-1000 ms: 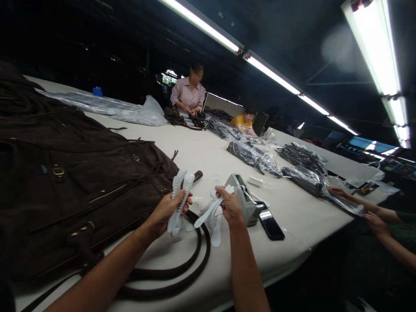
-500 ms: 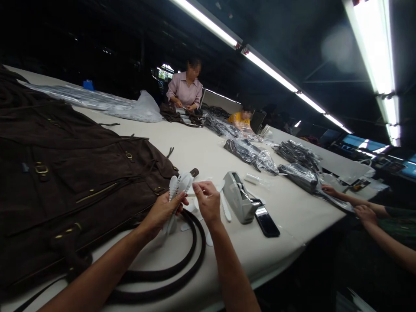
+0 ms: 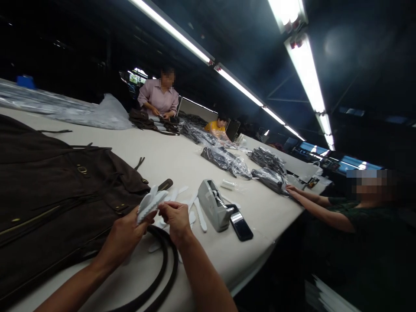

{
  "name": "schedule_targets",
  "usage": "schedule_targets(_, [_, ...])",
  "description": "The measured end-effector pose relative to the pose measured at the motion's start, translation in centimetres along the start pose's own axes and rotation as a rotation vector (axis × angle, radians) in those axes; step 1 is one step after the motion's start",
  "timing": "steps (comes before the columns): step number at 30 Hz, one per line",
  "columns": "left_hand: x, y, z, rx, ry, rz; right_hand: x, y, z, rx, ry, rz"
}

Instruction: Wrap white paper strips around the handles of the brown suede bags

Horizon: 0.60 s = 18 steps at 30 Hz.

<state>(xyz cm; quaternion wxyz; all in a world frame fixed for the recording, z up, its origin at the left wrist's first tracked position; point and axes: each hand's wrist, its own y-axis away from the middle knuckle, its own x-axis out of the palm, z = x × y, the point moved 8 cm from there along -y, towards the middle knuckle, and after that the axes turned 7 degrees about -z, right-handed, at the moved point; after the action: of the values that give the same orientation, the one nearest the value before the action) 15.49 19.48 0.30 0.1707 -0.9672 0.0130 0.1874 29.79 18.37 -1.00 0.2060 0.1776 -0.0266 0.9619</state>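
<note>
My left hand (image 3: 125, 229) is closed around a small fanned bundle of white flat strips with notched edges (image 3: 151, 203). Thumb and fingertips of my right hand (image 3: 177, 221) are pinched together at the bundle's right side, seemingly on the end of one strip. More loose notched strips (image 3: 200, 215) lie on the table around and beyond my right hand. To the left, a dark brown bag (image 3: 65, 190) with brass buckles and zips lies flat, and its rounded strap (image 3: 167, 273) loops under my hands.
A grey tape dispenser (image 3: 212, 208) and a black phone (image 3: 241, 223) sit right of my hands on the pale table (image 3: 169, 158). Plastic-wrapped dark bundles (image 3: 224, 160) lie farther back. A co-worker's hands (image 3: 292, 190) touch one at right; two other people work at the far side.
The view has swung to the right, so things sit farther left, and the right-hand co-worker shows more. Both my hands stay at the bundle of strips, which has tilted over to the right.
</note>
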Motion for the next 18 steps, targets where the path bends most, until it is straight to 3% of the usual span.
schedule_targets(6, [0.3,-0.2,0.3,0.005,-0.067,0.032,-0.8,-0.5,-1.2,0.077,-0.065,-0.106])
schedule_targets(12, [0.0,-0.5,-0.1,-0.009,0.009,0.018,-0.1,-0.4,-1.9,0.175,-0.155,0.017])
schedule_targets(15, [-1.0,-0.8,-0.2,-0.048,0.019,-0.051,-0.5,-0.6,-1.1,0.078,-0.161,-0.015])
schedule_targets(18, [-1.7,-0.9,0.5,-0.171,0.094,-0.096,-2.2,-1.3,0.0,-0.045,-0.186,-0.138])
